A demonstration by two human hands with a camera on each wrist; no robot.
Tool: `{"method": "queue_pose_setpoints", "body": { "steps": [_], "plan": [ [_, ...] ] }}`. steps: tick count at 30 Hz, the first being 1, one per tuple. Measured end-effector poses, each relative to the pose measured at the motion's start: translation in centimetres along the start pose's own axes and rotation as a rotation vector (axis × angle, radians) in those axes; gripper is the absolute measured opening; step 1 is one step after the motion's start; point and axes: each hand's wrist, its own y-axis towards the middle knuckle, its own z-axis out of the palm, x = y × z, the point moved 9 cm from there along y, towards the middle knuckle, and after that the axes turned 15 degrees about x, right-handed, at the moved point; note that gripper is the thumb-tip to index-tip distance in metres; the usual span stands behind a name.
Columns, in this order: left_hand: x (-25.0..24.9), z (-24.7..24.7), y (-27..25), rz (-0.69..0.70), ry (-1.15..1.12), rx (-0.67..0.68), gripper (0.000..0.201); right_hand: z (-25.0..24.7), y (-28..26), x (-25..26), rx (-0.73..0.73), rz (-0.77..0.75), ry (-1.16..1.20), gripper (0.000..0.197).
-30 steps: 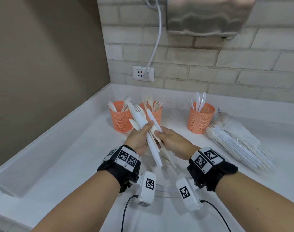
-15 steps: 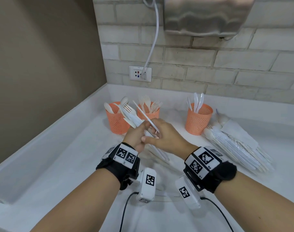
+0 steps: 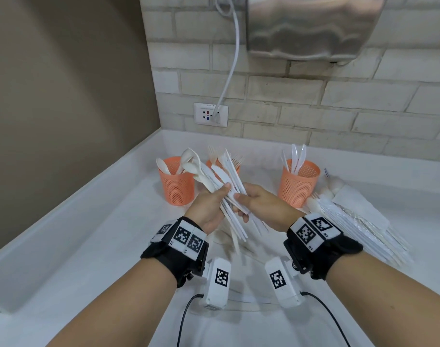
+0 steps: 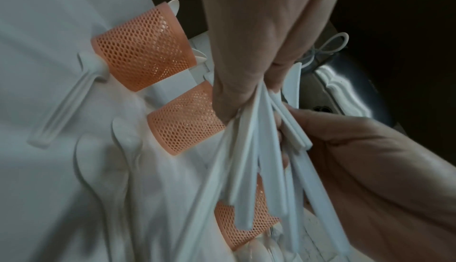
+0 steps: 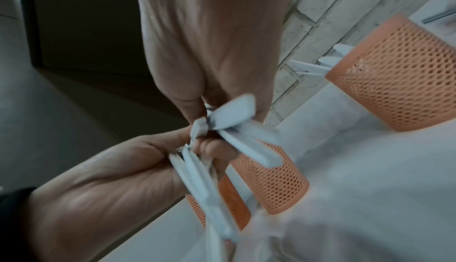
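My left hand (image 3: 209, 206) grips a fanned bundle of white plastic cutlery (image 3: 229, 186) above the counter, spoon bowls and knife blades pointing away from me. My right hand (image 3: 261, 204) pinches one flat white knife (image 3: 236, 194) at the bundle's right side, between thumb and fingers. In the left wrist view the handles (image 4: 246, 159) fan out below the left hand's fingers (image 4: 237, 90). The right wrist view shows the pinched piece (image 5: 237, 114), blurred. Behind stand three orange mesh cups: spoons (image 3: 176, 186), forks (image 3: 236, 167), knives (image 3: 297, 186).
Loose white cutlery (image 3: 226, 239) lies on the white counter (image 3: 101, 246) under my hands. A pile of wrapped cutlery packets (image 3: 351, 221) lies right of the knife cup. A steel hand dryer (image 3: 314, 26) and a wall socket (image 3: 210, 115) are on the brick wall.
Half a second ago my right hand held one piece raised above the bundle. Now it is lower, pinching at the bundle's right side. The left hand still holds the bundle.
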Motion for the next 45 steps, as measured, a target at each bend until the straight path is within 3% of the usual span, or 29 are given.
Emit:
{"method": "queue_pose_setpoints", "body": {
  "steps": [4, 10, 16, 21, 25, 28, 35, 39, 42, 45],
  "plan": [
    [-0.2, -0.1, 0.0, 0.014, 0.034, -0.031, 0.02, -0.1, 0.0, -0.6, 0.021, 0.025, 0.061, 0.03],
    [0.0, -1.6, 0.7, 0.058, -0.005, -0.171, 0.042, -0.4, -0.4, -0.5, -0.039, 0.062, -0.201, 0.017],
    [-0.2, -1.9, 1.7, 0.059, 0.072, -0.194, 0.042, -1.1, -0.4, 0.0, -0.112, -0.019, -0.201, 0.029],
    [0.2, -1.9, 2.1, 0.017, 0.056, -0.156, 0.038, -2.0, -0.8, 0.1, -0.13, -0.09, -0.031, 0.026],
    [0.2, -2.1, 2.4, 0.034, 0.063, -0.182, 0.029, -1.9, -0.7, -1.3, -0.089, -0.013, 0.022, 0.03],
    [-0.2, -1.8, 2.5, 0.04, 0.116, -0.194, 0.012, -2.2, -0.6, -2.4, -0.066, 0.04, 0.142, 0.023],
    [-0.9, -1.3, 3.0, 0.114, 0.18, -0.24, 0.018, -3.2, -0.3, -3.3, -0.096, 0.061, 0.279, 0.021],
    [-0.4, 0.0, 3.9, 0.084, 0.242, -0.158, 0.015, -4.0, 0.5, -3.4, -0.119, 0.026, 0.325, 0.029],
    [-0.3, -0.2, 4.3, 0.091, 0.191, -0.149, 0.013, -4.8, 0.2, -2.9, -0.163, -0.033, 0.277, 0.026],
    [0.1, -1.5, 4.6, 0.066, 0.13, -0.184, 0.035, -6.5, -1.0, -1.0, -0.271, -0.076, -0.013, 0.025]
  ]
}}
